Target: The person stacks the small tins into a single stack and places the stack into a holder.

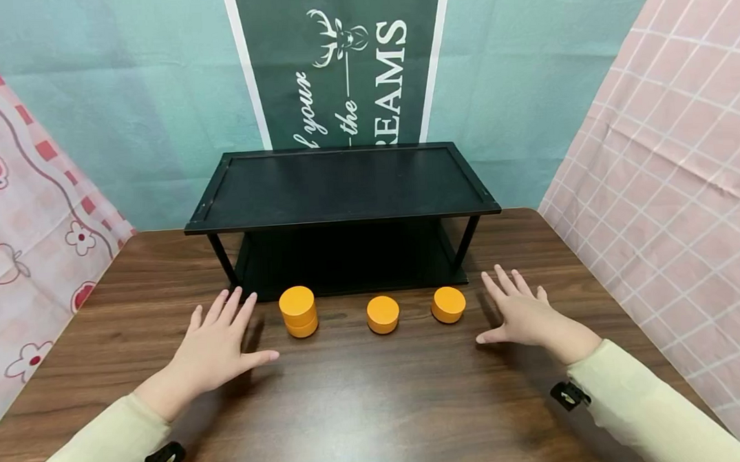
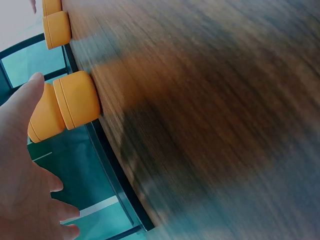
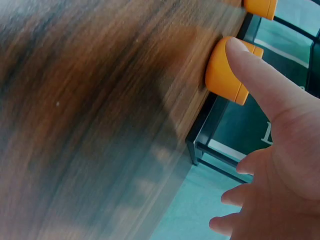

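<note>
My left hand point(image 1: 210, 352) hovers over the table with fingers spread, just left of two orange round jars point(image 1: 298, 311) stacked one on the other. In the left wrist view its thumb overlaps the stacked jars point(image 2: 80, 100). My right hand point(image 1: 522, 314), fingers also spread, is to the right of a single orange jar point(image 1: 448, 305). The right wrist view has that thumb overlapping this jar point(image 3: 225, 72). Another single orange jar point(image 1: 382, 315) stands between the stack and the right one. Neither hand holds anything.
Behind the jars stands a black two-level rack point(image 1: 343, 187), its lower shelf in shadow. The wooden table point(image 1: 365, 410) extends in front. Teal cloth point(image 1: 513, 101) hangs at the back, with patterned cloth point(image 1: 29, 239) on the left and pink checked cloth point(image 1: 677, 155) on the right.
</note>
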